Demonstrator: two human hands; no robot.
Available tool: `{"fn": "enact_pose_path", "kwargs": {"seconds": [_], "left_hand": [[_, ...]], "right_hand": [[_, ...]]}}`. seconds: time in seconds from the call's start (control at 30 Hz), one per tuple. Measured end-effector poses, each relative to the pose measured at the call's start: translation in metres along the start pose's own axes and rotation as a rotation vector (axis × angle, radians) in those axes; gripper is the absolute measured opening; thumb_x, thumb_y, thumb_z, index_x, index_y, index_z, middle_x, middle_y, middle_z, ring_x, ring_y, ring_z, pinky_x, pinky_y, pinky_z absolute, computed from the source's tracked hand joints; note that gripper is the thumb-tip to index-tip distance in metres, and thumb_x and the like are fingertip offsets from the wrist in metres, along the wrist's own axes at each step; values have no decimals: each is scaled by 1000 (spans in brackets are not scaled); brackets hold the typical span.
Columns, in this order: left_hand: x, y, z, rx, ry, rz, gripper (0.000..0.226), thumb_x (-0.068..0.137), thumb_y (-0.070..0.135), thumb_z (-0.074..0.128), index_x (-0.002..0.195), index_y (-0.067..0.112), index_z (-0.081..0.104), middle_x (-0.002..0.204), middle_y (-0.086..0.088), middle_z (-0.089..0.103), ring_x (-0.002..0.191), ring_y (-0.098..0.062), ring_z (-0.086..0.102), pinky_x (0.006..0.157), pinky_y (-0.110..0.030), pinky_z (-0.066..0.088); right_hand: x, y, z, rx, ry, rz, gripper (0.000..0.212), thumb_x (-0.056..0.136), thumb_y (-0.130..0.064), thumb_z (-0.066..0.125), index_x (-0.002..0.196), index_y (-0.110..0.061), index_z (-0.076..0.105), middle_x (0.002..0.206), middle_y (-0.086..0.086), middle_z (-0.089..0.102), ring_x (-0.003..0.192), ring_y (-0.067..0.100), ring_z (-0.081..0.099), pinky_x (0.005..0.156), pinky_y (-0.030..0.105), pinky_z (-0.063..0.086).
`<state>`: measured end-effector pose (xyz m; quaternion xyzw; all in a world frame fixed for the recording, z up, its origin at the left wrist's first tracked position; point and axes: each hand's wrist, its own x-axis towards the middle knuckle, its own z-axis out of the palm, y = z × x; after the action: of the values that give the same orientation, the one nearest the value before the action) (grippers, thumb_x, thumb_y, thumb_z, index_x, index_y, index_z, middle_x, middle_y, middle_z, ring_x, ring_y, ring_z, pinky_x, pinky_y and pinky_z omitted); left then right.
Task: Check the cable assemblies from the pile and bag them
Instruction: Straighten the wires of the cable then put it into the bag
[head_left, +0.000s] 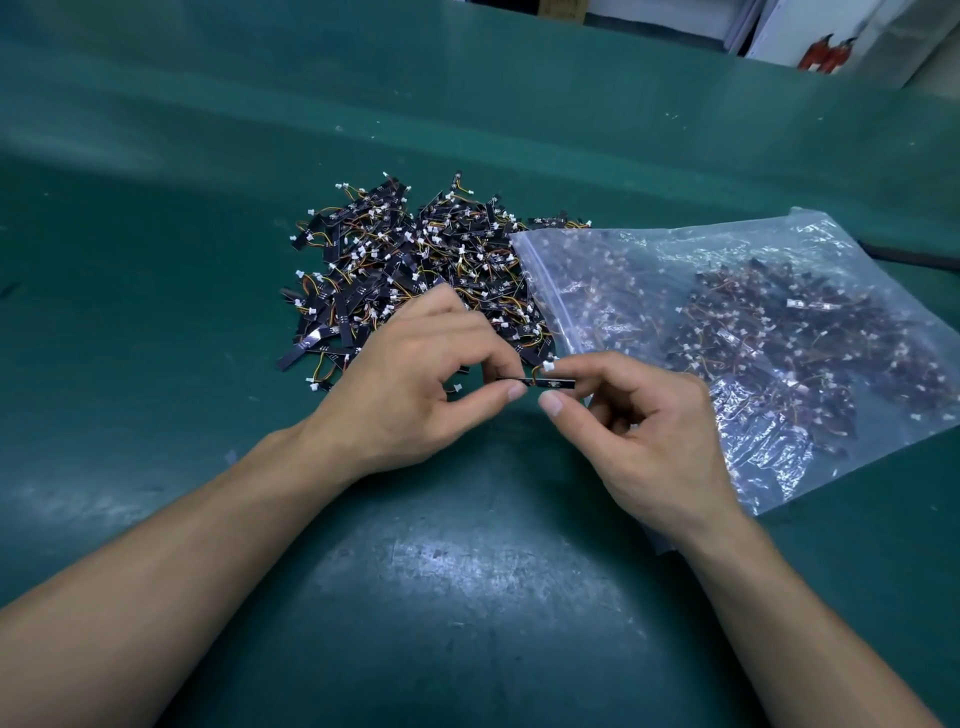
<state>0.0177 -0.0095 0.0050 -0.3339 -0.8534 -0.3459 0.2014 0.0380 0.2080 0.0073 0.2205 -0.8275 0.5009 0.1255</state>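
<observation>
- One cable assembly (540, 383) is held in the air just above the table (467, 571), between the two hands and in front of the pile's near edge.
- It is a short black strip held roughly level. A thin wire loops up from it to a small white connector (549, 365) just above the strip.
- The left hand (415, 374) pinches the strip's left end between thumb and forefinger. Its other fingers are curled in over the pile's near edge.
- The right hand (639, 431) pinches the strip's right part, with the forefinger on top and the thumb below. The forefinger tip is right beside the white connector, and the remaining fingers are loosely curled toward the palm.
- The pile (415, 260) of cable assemblies lies on the table beyond the left hand. It is a tangled heap of black strips, white connectors and orange and yellow wires.
- A clear zip bag (753, 338) lies flat on the table to the right of the pile. Its zip edge overlaps the pile's right side.
- The bag holds many more assemblies, mostly gathered toward its far right half. The right hand and wrist lie over its near left corner.
- The table is covered in a green mat with scuffed, shiny patches near the person's forearms.
- Two red objects (826, 54) stand beyond the table's far edge at the upper right, too blurred to identify.
</observation>
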Motion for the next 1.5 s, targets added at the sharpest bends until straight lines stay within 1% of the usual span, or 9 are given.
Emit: {"fn": "enact_pose_path", "kwargs": {"seconds": [0.07,0.33,0.57,0.7,0.8,1.07,1.3,1.4,1.5], "left_hand": [[0,0,0,4,2,5,10,92,21,73,86,13,74,82,6,69,78,-24,53,75,-38,45],[-1,1,0,-33,-10,-1,12,88,24,78,93,13,75,87,6,70,82,-23,55,77,-37,47],[0,-1,0,-3,-2,16,9,92,20,74,86,13,74,84,6,69,79,-23,53,75,-38,45],[0,0,1,-4,-3,13,8,91,20,75,87,14,74,83,7,69,80,-24,55,75,-40,46],[-1,-1,1,-20,-8,9,9,89,23,77,90,14,75,85,7,70,81,-25,56,76,-40,47],[0,0,0,-9,-6,16,7,91,21,76,87,16,74,83,8,69,79,-24,55,75,-40,46],[1,1,-1,4,7,33,9,92,21,74,87,14,75,84,6,70,79,-23,55,76,-37,45],[0,1,0,-4,8,35,8,91,20,76,87,14,75,83,7,70,78,-24,56,76,-39,46],[-1,0,0,-22,-7,17,9,88,23,79,89,15,75,85,7,70,80,-24,56,76,-39,47]], "right_hand": [[0,1,0,-10,1,-11,19,85,-29,76,95,-44,69,75,-15,67,51,8,54,54,10,39],[2,2,-1,-46,4,-36,8,86,-20,76,91,-26,77,72,-19,69,56,4,56,58,11,39],[-1,1,0,-22,17,-18,17,83,-27,78,95,-37,72,74,-17,67,49,11,53,53,10,38],[1,3,1,-62,23,-29,9,84,-20,78,91,-26,77,67,-24,62,51,4,51,55,9,36],[1,4,1,-81,11,-36,3,86,-19,76,88,-21,78,69,-17,68,52,5,51,55,12,37],[1,2,1,-61,15,-55,15,83,-21,79,90,-33,73,69,-19,68,50,6,54,54,11,38],[0,3,1,-55,27,-37,15,83,-22,79,92,-33,74,70,-21,64,50,8,53,54,9,36],[1,4,1,-82,25,-53,10,84,-18,78,90,-27,77,66,-27,60,51,4,51,55,8,35],[1,4,0,-110,18,-76,3,85,-18,77,88,-18,79,70,-19,68,52,7,55,54,14,39]]}}
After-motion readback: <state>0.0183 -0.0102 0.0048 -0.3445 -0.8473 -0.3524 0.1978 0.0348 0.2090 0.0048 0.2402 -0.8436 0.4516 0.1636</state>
